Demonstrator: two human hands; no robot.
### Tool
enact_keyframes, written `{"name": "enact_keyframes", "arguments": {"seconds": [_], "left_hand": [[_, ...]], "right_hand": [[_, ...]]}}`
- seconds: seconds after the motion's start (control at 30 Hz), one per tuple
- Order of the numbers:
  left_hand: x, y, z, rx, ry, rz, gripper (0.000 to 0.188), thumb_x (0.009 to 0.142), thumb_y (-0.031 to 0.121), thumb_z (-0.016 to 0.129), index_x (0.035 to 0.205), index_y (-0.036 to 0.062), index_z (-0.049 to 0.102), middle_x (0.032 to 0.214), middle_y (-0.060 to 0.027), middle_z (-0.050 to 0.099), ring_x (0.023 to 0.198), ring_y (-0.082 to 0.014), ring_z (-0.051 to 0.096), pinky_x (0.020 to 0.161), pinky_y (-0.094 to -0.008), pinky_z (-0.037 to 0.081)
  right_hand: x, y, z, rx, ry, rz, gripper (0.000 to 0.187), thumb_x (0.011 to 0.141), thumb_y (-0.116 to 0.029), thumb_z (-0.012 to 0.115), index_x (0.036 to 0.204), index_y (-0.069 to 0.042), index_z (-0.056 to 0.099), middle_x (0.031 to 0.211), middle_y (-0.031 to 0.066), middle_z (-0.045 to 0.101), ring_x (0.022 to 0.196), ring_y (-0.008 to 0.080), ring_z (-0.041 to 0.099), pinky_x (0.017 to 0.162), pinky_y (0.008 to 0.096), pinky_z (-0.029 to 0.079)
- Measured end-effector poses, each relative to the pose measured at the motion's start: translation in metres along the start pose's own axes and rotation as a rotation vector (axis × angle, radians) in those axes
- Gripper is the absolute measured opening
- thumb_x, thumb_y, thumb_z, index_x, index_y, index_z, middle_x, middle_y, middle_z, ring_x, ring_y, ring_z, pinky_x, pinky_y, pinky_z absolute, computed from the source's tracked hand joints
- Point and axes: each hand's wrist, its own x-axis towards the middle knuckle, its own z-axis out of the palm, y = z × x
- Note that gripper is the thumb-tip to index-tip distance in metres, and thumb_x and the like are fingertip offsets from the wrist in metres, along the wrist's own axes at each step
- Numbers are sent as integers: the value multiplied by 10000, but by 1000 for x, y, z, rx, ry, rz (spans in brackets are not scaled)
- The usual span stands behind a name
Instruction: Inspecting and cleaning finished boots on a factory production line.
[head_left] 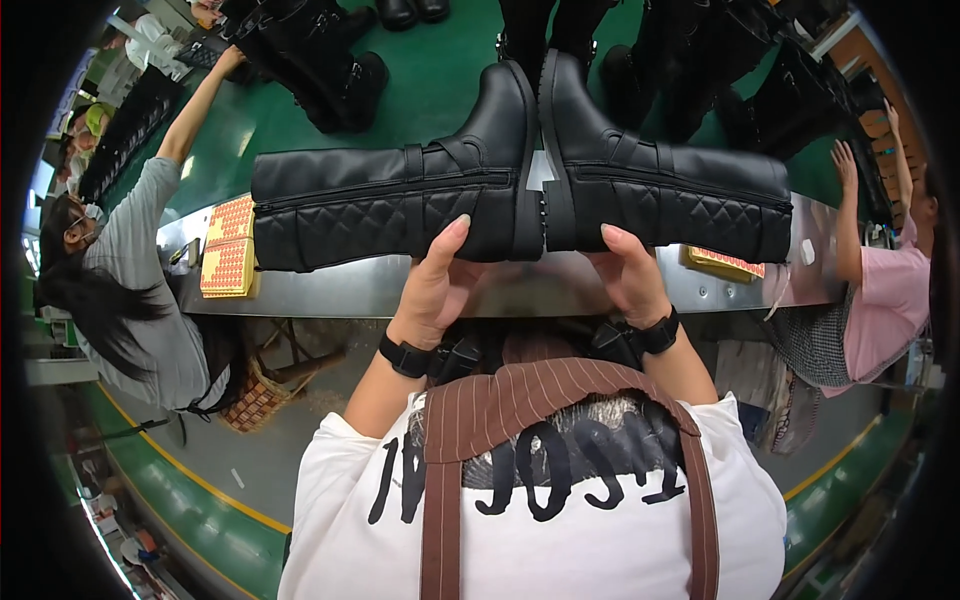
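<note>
Two tall black boots lie sideways, sole to sole, in front of me over the metal table edge. Each has quilted panels, crossed ankle straps and a long side zip that looks closed. My left hand (pixel 437 282) grips the left boot (pixel 400 200) near its heel, thumb on the quilted side and fingers hidden underneath. My right hand (pixel 630 277) holds the right boot (pixel 660 195) the same way, by the heel end. The soles meet or nearly meet in the middle, toes pointing away from me. A white patch shows between them.
Several black boots (pixel 320 70) stand on the green belt (pixel 430 70) beyond. Stacks of red-dotted yellow sheets (pixel 229 245) lie on the metal table (pixel 380 297) at both sides. Co-workers in grey (pixel 140 300) and pink (pixel 890 310) sit left and right. A woven basket (pixel 258 395) stands on the floor.
</note>
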Motion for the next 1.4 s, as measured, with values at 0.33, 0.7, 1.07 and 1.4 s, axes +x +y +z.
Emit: {"name": "enact_keyframes", "arguments": {"seconds": [0.33, 0.7, 1.07, 1.4], "left_hand": [[2, -5, 4, -103, -15, -8, 460, 954, 323, 516, 1266, -13, 554, 1237, -147, 617, 1157, -277, 580, 1037, -440, 413], [26, 2, -2, 553, 81, 107, 515, 841, 202, 681, 1296, 12, 532, 1283, -113, 565, 1163, -214, 537, 1069, -351, 371], [58, -11, -9, -92, -101, 63, 568, 996, 458, 435, 1389, 47, 430, 1355, -76, 520, 1242, -193, 485, 1067, -359, 376], [55, -7, -13, -203, -35, -61, 552, 1047, 424, 257, 1327, 3, 477, 1266, -116, 585, 1147, -221, 569, 1018, -382, 439]], "right_hand": [[-1, -5, 0, 61, -141, 19, 443, 889, -239, 550, 1223, 51, 575, 1229, 142, 616, 1165, 258, 568, 1056, 396, 389], [22, -10, -4, -634, -56, -125, 517, 865, -90, 645, 1351, -16, 485, 1329, 106, 525, 1200, 180, 505, 1051, 315, 379], [64, -23, -28, 298, 54, -212, 571, 971, -224, 537, 1463, -65, 294, 1433, 136, 414, 1283, 238, 455, 1082, 382, 375], [40, -23, -33, 459, -236, 71, 516, 982, -289, 506, 1416, -40, 379, 1415, 154, 446, 1286, 291, 465, 1093, 446, 381]]}}
